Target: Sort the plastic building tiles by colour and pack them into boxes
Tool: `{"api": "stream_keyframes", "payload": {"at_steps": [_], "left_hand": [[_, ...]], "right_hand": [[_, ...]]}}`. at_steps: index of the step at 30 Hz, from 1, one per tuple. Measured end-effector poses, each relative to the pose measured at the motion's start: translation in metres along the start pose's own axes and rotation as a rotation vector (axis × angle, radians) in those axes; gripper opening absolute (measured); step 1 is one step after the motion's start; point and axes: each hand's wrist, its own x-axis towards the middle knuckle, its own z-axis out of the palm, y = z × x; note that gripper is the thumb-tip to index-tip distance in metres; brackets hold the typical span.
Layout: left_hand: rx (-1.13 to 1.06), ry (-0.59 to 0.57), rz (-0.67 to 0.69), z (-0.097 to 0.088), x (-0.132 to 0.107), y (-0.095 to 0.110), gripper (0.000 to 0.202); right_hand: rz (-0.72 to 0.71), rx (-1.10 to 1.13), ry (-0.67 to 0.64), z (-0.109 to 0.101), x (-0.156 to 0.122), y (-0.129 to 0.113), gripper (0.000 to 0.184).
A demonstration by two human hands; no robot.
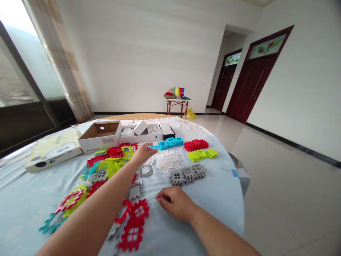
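Observation:
My left hand [145, 153] reaches to the far side of the table, its fingers closed around the edge of a blue building tile [153, 147] at the left end of a row of blue tiles [170, 143]. Close to the table's front, my right hand [176, 202] rests with fingers curled together and nothing visible in them. Just beyond it lies a row of grey window tiles [188, 174]. White small window inserts [168, 161] are heaped between the rows. Under and beside my left forearm spreads a mixed pile of tiles [110, 167], with red window tiles [132, 234] nearer to me.
Red tiles [196, 144] and lime-green tiles [203, 154] lie in groups at the right. An open cardboard box [98, 140], small white boxes [155, 132] and a yellow-white box lid [54, 151] stand along the back left. A blue clip [234, 172] holds the tablecloth's right edge.

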Motion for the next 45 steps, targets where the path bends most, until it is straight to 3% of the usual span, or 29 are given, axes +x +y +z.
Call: {"api": "stream_keyframes", "payload": {"at_steps": [3,8,14,18,30,41,45], "left_hand": [[0.124,0.016,0.030,-0.007,-0.006,0.002,0.054],[0.438,-0.085,0.077,-0.025,-0.037,-0.015,0.035],[0.593,-0.123,0.161,-0.022,-0.061,-0.033,0.031],[0.616,-0.119,0.219,-0.015,-0.064,-0.031,0.031],[0.637,-0.155,0.198,-0.013,-0.062,-0.024,0.024],[0.633,0.019,0.209,-0.013,-0.067,-0.020,0.034],[0.451,0.122,0.115,-0.016,-0.070,-0.016,0.033]], "right_hand": [[-0.014,-0.046,-0.004,-0.001,-0.001,0.000,0.022],[-0.049,-0.092,-0.025,-0.002,0.001,-0.004,0.022],[-0.039,-0.119,-0.019,-0.001,0.002,-0.004,0.022],[-0.027,-0.133,-0.011,0.000,0.002,-0.003,0.022],[0.009,-0.134,-0.025,0.002,0.004,0.000,0.022],[0.024,-0.144,0.007,0.002,0.003,-0.001,0.023],[0.036,-0.138,0.014,0.003,0.003,0.000,0.024]]}}
